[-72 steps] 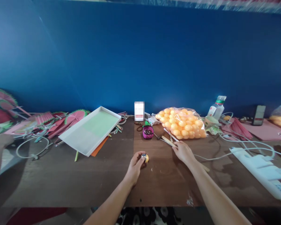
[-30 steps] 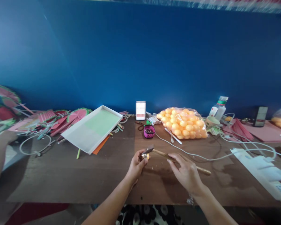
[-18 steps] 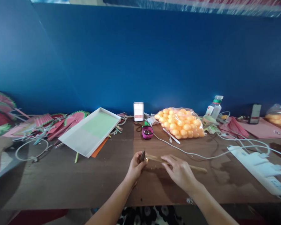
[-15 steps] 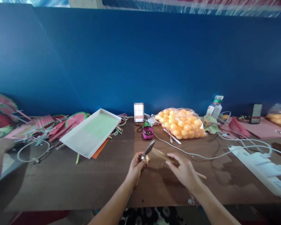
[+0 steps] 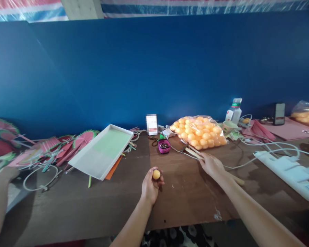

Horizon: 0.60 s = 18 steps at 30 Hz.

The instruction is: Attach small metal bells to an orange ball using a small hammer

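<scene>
In my left hand [image 5: 150,187] a small orange ball [image 5: 156,174] rests between curled fingers, near the middle of the table. My right hand [image 5: 213,166] is closed around a hammer [image 5: 193,153] with a pale wooden handle and a small dark head. The hammer's head points at the bag of orange balls [image 5: 199,133], and its handle end sticks out below my right wrist. Just beyond my left hand stands a small purple pouch [image 5: 164,146] with small shiny metal pieces inside.
A white tray [image 5: 78,163] lies tilted at left, near pink paper fans [image 5: 83,139]. Several white cables run to a power strip [image 5: 285,171] at right. A bottle [image 5: 234,111] and a phone [image 5: 279,114] stand at the back. Another person's arm [image 5: 0,202] reaches in at left.
My right hand has moved right and away with the hammer, leaving the left hand. A shiny metal piece visible on the ball before no longer shows; the ball stays in my left hand.
</scene>
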Each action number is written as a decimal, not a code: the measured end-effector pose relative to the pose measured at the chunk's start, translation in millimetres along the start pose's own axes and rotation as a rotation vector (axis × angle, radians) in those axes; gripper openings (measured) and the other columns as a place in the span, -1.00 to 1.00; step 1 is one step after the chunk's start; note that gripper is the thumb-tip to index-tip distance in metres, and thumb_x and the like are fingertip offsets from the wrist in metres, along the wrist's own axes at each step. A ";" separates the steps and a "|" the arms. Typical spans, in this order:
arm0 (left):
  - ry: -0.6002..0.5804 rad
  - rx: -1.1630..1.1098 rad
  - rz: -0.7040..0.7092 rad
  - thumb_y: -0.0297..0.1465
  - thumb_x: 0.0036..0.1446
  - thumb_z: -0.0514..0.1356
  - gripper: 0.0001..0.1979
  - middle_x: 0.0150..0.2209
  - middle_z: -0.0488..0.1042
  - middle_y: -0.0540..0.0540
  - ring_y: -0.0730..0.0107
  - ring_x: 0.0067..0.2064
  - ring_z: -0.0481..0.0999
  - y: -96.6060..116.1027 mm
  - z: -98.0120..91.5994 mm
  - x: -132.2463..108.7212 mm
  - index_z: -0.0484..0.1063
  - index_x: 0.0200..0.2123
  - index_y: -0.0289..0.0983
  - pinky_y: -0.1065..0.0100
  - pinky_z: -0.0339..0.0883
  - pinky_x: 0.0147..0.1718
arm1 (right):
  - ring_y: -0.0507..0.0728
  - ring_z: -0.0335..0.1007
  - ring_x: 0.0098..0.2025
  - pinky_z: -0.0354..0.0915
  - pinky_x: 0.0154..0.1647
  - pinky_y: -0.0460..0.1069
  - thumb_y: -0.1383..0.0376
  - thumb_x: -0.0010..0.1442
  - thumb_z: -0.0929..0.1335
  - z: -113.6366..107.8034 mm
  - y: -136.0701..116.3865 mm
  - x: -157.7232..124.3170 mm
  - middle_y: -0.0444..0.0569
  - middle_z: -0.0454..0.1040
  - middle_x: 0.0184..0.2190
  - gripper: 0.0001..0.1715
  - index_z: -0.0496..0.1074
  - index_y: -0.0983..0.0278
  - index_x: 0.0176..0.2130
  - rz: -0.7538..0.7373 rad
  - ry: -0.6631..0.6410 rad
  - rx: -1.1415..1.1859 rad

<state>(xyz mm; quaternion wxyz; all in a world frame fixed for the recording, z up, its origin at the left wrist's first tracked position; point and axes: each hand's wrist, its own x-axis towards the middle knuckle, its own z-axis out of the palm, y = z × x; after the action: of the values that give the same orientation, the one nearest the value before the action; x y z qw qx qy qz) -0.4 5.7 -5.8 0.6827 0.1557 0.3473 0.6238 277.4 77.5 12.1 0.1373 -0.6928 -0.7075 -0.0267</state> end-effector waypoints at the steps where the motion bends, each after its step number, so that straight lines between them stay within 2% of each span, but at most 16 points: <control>1: -0.008 -0.020 -0.016 -0.27 0.02 0.16 -0.73 -0.42 0.44 -0.08 0.50 -0.58 0.35 1.1 -0.5 0.2 0.30 -0.25 -0.31 0.48 0.18 -0.66 | 0.17 0.39 -0.18 0.24 -0.20 -0.01 0.32 0.11 0.24 -2.9 -1.7 1.7 0.06 0.48 -0.23 -0.70 0.40 0.27 -0.14 -0.021 0.013 -0.036; 4: -0.032 -0.084 -0.069 -0.28 0.04 0.13 -0.77 -0.45 0.41 -0.06 0.59 -0.65 0.23 4.2 -2.7 0.4 0.31 -0.25 -0.29 0.54 -0.01 -0.73 | 0.17 0.38 -0.19 0.23 -0.23 -0.03 0.31 0.11 0.25 -17.2 -12.9 8.9 0.07 0.47 -0.23 -0.74 0.43 0.26 -0.19 -0.064 0.016 -0.074; 8: -0.099 -0.146 -0.103 -0.26 0.07 0.11 -0.79 -0.46 0.39 -0.04 0.66 -0.68 0.13 8.1 -4.5 -0.3 0.33 -0.32 -0.29 0.56 -0.12 -0.74 | 0.10 0.41 -0.24 0.23 -0.30 -0.09 0.26 0.16 0.23 -43.7 -47.0 27.4 -0.04 0.52 -0.26 -0.74 0.43 0.20 -0.19 -0.153 -0.041 0.086; 10: -0.114 -0.165 -0.108 -0.21 0.09 0.09 -0.74 -0.42 0.41 -0.07 0.63 -0.65 0.19 10.1 -4.4 -0.7 0.35 -0.27 -0.28 0.56 -0.08 -0.73 | 0.10 0.42 -0.21 0.23 -0.26 -0.09 0.28 0.15 0.24 -54.9 -71.0 40.3 -0.07 0.52 -0.22 -0.74 0.45 0.19 -0.20 -0.215 -0.062 0.137; 13: -0.131 -0.208 -0.122 -0.19 0.12 0.06 -0.67 -0.27 0.44 -0.15 0.50 -0.51 0.36 12.9 -4.7 -0.6 0.35 -0.12 -0.25 0.51 0.12 -0.65 | 0.11 0.41 -0.18 0.22 -0.20 -0.08 0.30 0.15 0.23 -63.8 -109.2 62.4 -0.09 0.52 -0.21 -0.72 0.48 0.17 -0.20 -0.310 -0.140 0.156; 16: -0.170 -0.269 -0.136 -0.26 0.13 0.06 -0.64 -0.11 0.42 -0.23 0.35 -0.32 0.46 14.7 -6.9 0.8 0.33 -0.03 -0.26 0.44 0.28 -0.52 | 0.12 0.39 -0.11 0.20 -0.14 -0.08 0.30 0.16 0.22 -62.8 -142.6 83.4 -0.05 0.49 -0.14 -0.68 0.46 0.16 -0.13 -0.391 -0.288 0.067; 18: -0.171 -0.293 -0.149 -0.33 0.13 0.06 -0.66 -0.08 0.41 -0.25 0.27 -0.22 0.48 15.0 -9.6 2.6 0.34 -0.02 -0.29 0.41 0.35 -0.43 | 0.15 0.40 -0.12 0.21 -0.15 -0.07 0.31 0.11 0.26 -58.2 -159.6 94.8 -0.02 0.50 -0.17 -0.68 0.48 0.18 -0.14 -0.405 -0.364 0.023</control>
<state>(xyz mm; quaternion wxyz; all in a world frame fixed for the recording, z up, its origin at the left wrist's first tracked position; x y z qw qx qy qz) -18.0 8.7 -3.6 0.7693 0.0809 0.2042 0.5999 128.7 150.3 114.3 0.0077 -0.5290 -0.8449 0.0792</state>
